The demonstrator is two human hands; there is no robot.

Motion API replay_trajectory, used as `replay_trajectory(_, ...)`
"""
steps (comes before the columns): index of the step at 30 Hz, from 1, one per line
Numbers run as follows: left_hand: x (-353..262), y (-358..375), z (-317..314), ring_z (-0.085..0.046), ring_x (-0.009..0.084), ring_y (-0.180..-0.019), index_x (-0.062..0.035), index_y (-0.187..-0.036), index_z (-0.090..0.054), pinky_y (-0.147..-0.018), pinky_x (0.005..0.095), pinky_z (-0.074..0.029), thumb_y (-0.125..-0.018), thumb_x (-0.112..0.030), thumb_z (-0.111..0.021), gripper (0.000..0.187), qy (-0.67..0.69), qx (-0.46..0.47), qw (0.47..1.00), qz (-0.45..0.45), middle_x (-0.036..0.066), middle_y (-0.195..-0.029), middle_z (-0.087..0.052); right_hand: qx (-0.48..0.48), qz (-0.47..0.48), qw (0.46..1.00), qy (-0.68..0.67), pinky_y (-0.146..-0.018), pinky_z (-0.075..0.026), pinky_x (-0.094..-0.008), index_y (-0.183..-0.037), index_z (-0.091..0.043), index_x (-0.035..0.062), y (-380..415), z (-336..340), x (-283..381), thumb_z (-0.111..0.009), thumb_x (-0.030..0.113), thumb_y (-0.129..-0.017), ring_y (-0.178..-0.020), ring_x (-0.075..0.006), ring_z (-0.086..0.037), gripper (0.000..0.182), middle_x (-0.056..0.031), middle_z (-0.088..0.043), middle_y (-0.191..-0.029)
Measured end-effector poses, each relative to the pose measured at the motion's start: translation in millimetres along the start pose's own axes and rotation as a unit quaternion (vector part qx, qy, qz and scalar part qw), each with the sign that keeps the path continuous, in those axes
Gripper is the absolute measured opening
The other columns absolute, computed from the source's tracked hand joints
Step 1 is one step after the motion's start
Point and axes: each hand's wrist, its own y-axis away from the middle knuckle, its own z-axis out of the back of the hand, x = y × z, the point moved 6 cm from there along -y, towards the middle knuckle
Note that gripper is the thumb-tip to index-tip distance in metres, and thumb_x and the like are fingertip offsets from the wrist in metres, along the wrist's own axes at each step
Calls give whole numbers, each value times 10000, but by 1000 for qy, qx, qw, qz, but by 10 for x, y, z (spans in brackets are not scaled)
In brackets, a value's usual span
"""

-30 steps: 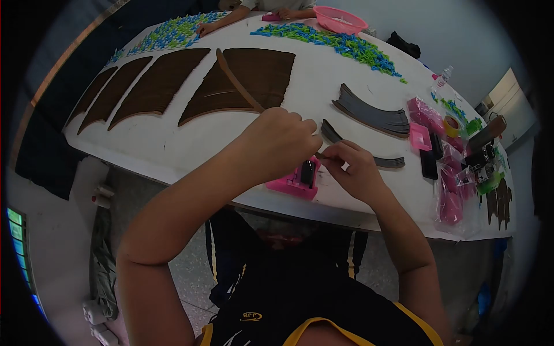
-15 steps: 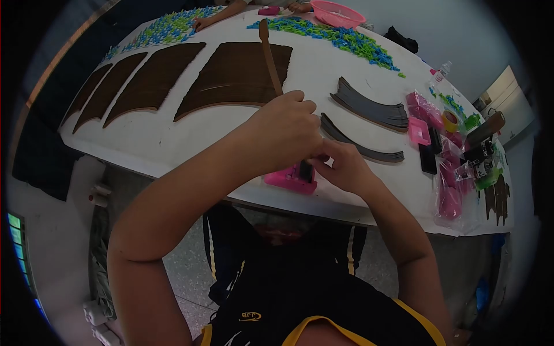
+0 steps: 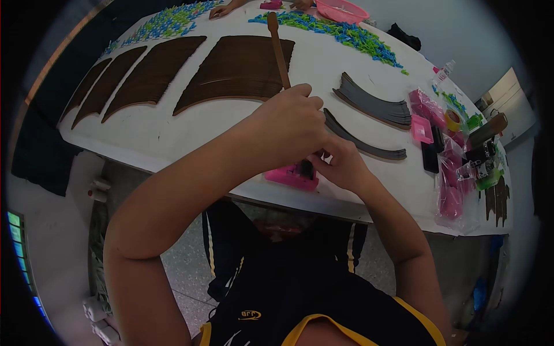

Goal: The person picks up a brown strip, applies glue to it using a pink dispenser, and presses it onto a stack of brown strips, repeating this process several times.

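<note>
My left hand (image 3: 297,124) is closed around a long brown strip (image 3: 279,55) with a wider, paddle-like top end. The strip stands up out of the fist, leaning slightly left. Close against it, my right hand (image 3: 345,164) has thumb and fingers pinched together near the left fingertips. What the right fingers pinch is hidden; it may be the strip's lower end. Just under both hands, at the table's front edge, sits a bright pink box (image 3: 293,180) with a dark part on top, partly covered by the hands.
Rows of brown strips (image 3: 234,69) lie side by side at left. Curved dark strip stacks (image 3: 372,102) lie right of centre. Blue and green pieces (image 3: 340,40) and a pink basin (image 3: 341,12) are farther back, near another person's hand (image 3: 221,11). A phone (image 3: 429,157) lies right.
The strip's top has shifted slightly right and up in view. My hands stay together over the pink box. The other person's hand has moved right and up.
</note>
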Motion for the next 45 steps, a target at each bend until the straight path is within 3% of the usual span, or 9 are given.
replay_trajectory(7, 18, 96, -54, -661, 185, -921, -198, -712, -772, -895, 342, -496, -860, -198, -744, 151, -13, -14, 1000, 2, -13, -770, -671, 2, -3, 1000, 6, -711, -571, -400, -1032, -713, 44, 9, 17, 30, -800, 42, -884, -801, -291, -710, 171, -113, -737, -893)
replay_trajectory(11, 55, 268, -160, -654, 215, -880, -136, -772, -754, -855, 373, -522, -801, -99, -741, 49, 38, -42, 998, 19, 17, -781, -655, -7, 19, 1000, 14, -719, -579, -386, -1063, -737, 59, 63, 45, 42, -782, 17, -885, -834, -269, -710, 188, -91, -751, -919)
replay_trajectory(15, 55, 447, -352, -656, 241, -850, -95, -845, -749, -787, 397, -551, -760, -43, -754, 99, 85, -68, 993, 42, 41, -816, -656, 5, 44, 998, 47, -726, -586, -376, -1068, -782, 81, 131, 67, 10, -772, -3, -870, -845, -255, -703, 215, -79, -750, -928)
replay_trajectory(24, -89, 504, -661, -660, 251, -812, -98, -952, -776, -704, 400, -556, -756, -57, -779, 201, 156, -131, 977, 68, 39, -832, -664, 17, 54, 995, 80, -743, -584, -380, -1078, -810, 124, 286, 195, -48, -769, -17, -831, -867, -261, -688, 287, -64, -727, -924)
replay_trajectory(31, -141, 477, -724, -672, 228, -833, -119, -920, -776, -716, 380, -565, -712, -106, -799, 210, 148, -144, 976, 64, 32, -832, -663, 18, 55, 995, 83, -752, -581, -395, -1077, -805, 120, 335, 217, -99, -765, -20, -827, -867, -273, -688, 290, -68, -732, -936)
replay_trajectory(45, -120, 486, -700, -679, 242, -848, -124, -959, -781, -725, 395, -569, -779, -107, -792, 180, 162, -132, 975, 72, 30, -862, -683, 5, 48, 995, 83, -776, -587, -407, -1088, -799, 122, 396, 212, -137, -758, -1, -850, -900, -282, -701, 271, -80, -731, -946)
